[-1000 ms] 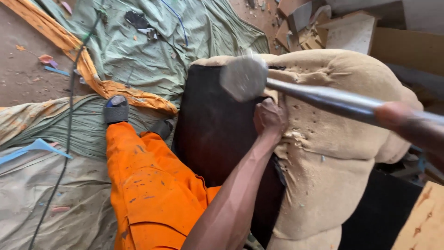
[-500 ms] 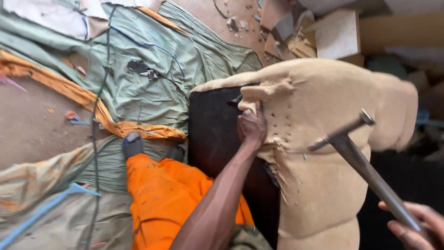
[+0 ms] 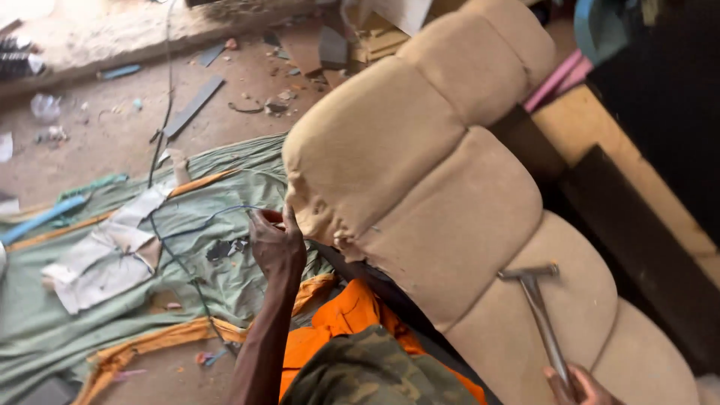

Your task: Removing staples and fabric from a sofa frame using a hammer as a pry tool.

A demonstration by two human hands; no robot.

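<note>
While right hand (image 3: 581, 384) grips hammer (image 3: 541, 307), left hand (image 3: 276, 244) at cushion (image 3: 442, 195)

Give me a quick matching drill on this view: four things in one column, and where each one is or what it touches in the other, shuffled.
Things:
1. left hand
2. right hand
3. hammer head
4. green cloth

Places:
A. spread on the floor
B. resting on the tan chair cushion
C. at the cushion's ragged lower edge
D. round the hammer's handle, bottom right

Pairs: 1-C, 2-D, 3-B, 4-A
</note>
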